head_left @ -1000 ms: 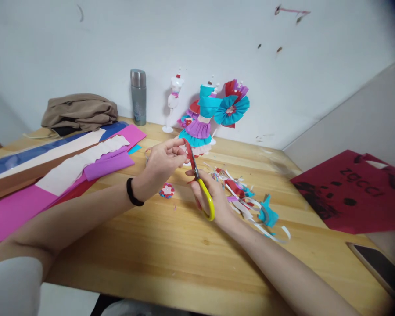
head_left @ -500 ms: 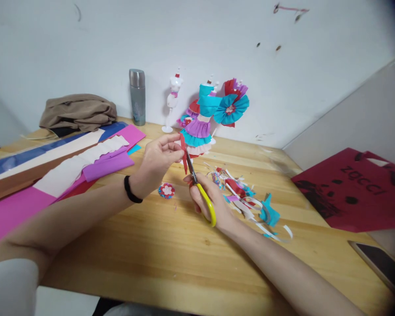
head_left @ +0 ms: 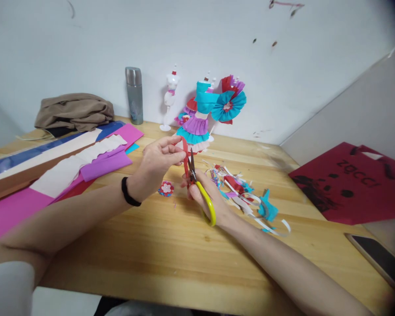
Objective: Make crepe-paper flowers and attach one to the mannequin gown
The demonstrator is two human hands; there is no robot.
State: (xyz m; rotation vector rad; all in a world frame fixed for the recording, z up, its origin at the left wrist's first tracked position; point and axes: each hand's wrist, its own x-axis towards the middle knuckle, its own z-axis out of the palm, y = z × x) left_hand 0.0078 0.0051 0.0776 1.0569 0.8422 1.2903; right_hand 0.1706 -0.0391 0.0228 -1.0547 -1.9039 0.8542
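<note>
Between the fingertips of my left hand (head_left: 159, 160) is a narrow red paper strip (head_left: 184, 151), its lower end hanging toward the scissors. My right hand (head_left: 207, 193) grips yellow-handled scissors (head_left: 210, 206). Their dark blades (head_left: 191, 166) point up and stand slightly apart, right beside the strip; whether they touch it I cannot tell. Below my left hand, a small flower piece (head_left: 166, 188) in red, white and blue lies on the wooden table (head_left: 145, 245). Right of the scissors lies a pile of coloured paper scraps (head_left: 238, 188).
Coloured paper sheets (head_left: 62, 175) cover the table's left side, with a brown cloth (head_left: 75, 112) behind. A grey flask (head_left: 134, 96), a white mannequin (head_left: 171, 94) and paper-dressed mannequins (head_left: 200, 105) stand along the wall. At right are a red bag (head_left: 345, 184) and a phone (head_left: 375, 259).
The scissor blades have opened a little. The red strip now bends over at its top between my left fingers. The whole view has shifted slightly.
</note>
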